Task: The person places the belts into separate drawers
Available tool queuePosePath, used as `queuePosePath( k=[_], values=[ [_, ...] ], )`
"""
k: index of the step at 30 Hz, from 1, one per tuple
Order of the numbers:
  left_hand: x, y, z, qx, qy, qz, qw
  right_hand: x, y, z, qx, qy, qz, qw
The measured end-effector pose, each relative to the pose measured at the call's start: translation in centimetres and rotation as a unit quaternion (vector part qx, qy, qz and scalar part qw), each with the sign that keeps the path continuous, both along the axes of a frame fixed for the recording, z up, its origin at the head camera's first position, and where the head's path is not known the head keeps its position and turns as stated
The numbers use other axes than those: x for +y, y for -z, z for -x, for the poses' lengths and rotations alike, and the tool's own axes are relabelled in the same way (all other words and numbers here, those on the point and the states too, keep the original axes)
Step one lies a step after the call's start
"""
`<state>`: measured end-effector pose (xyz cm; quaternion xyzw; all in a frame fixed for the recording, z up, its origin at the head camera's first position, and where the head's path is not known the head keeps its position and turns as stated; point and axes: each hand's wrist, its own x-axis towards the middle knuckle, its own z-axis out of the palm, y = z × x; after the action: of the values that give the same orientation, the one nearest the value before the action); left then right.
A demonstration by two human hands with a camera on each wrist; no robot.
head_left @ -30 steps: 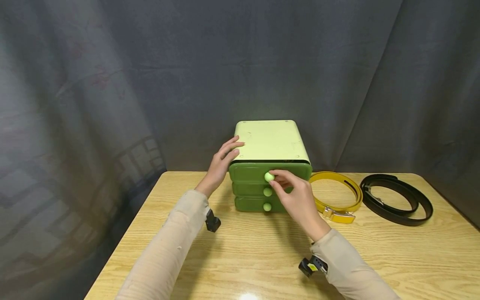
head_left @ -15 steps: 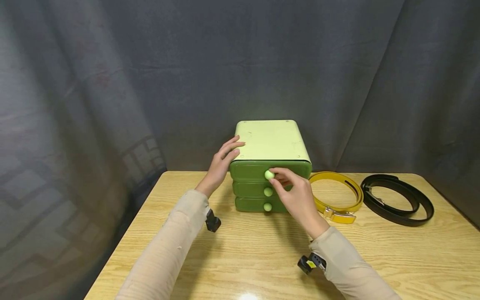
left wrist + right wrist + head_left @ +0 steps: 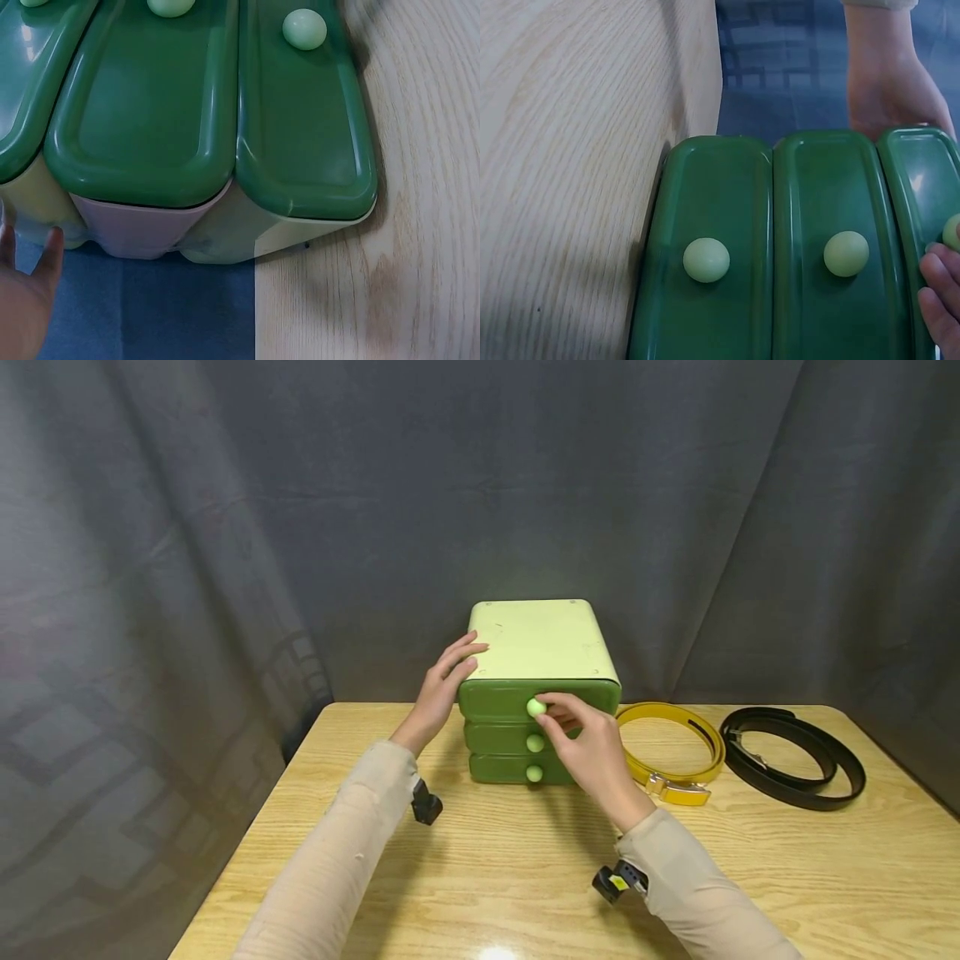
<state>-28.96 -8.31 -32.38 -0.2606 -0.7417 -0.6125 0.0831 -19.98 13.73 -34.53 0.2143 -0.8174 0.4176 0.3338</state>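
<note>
A small chest (image 3: 540, 639) with a pale green top and green drawer fronts stands at the table's back. My left hand (image 3: 442, 689) rests against its upper left edge, fingers spread over onto the top. In the left wrist view, part of that hand (image 3: 26, 292) shows beside the chest's side wall. My right hand (image 3: 592, 747) pinches the pale round knob (image 3: 536, 707) of the top drawer (image 3: 495, 702), thumb below and index finger above. That drawer's front sits close under the top panel. Below are a middle drawer (image 3: 825, 180) and a bottom drawer (image 3: 720, 187), both closed.
A coiled yellow belt (image 3: 678, 781) with a gold buckle lies just right of the chest. Farther right is a coiled black belt (image 3: 817, 800). A grey curtain (image 3: 480, 510) hangs behind the wooden table (image 3: 480, 877).
The top drawer has slid inward, and the dark gap beneath the top panel is gone. My right hand has moved slightly forward with the knob. The left hand stays in place.
</note>
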Motion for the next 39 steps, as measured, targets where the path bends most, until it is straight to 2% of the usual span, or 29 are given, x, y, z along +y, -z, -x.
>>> queuePosePath(
  k=[10,14,21,24,29,32,35,39],
  values=[
    [0.2,0.4,-0.1,-0.004,0.001,-0.023,0.9997,-0.1,-0.1,0.0,0.003,0.003,0.000,1.000],
    [0.2,0.2,-0.6,-0.017,0.005,-0.038,0.9991,-0.2,0.0,-0.1,0.001,0.005,0.003,1.000],
    [0.3,-1.6,-3.6,-0.037,0.017,-0.040,0.9983,-0.2,0.1,-0.3,-0.003,0.008,0.009,1.000],
    [0.1,-0.8,-3.5,-0.036,0.027,-0.048,0.9979,-0.3,0.1,-0.4,-0.008,0.008,0.012,1.000],
    [-0.6,1.5,-2.4,-0.023,0.043,-0.047,0.9977,-0.4,0.0,-0.5,-0.013,0.008,0.014,1.000],
    [-1.1,2.1,-2.6,-0.027,0.040,-0.034,0.9982,-0.3,0.0,-0.5,-0.018,0.006,0.012,1.000],
    [-1.2,2.5,-3.1,-0.029,0.020,-0.025,0.9991,-0.3,-0.1,-0.8,-0.027,0.002,0.013,1.000],
    [-0.7,2.9,-3.7,-0.041,-0.038,-0.027,0.9981,-0.2,-0.1,-1.3,-0.039,-0.002,0.015,0.999]
  ],
)
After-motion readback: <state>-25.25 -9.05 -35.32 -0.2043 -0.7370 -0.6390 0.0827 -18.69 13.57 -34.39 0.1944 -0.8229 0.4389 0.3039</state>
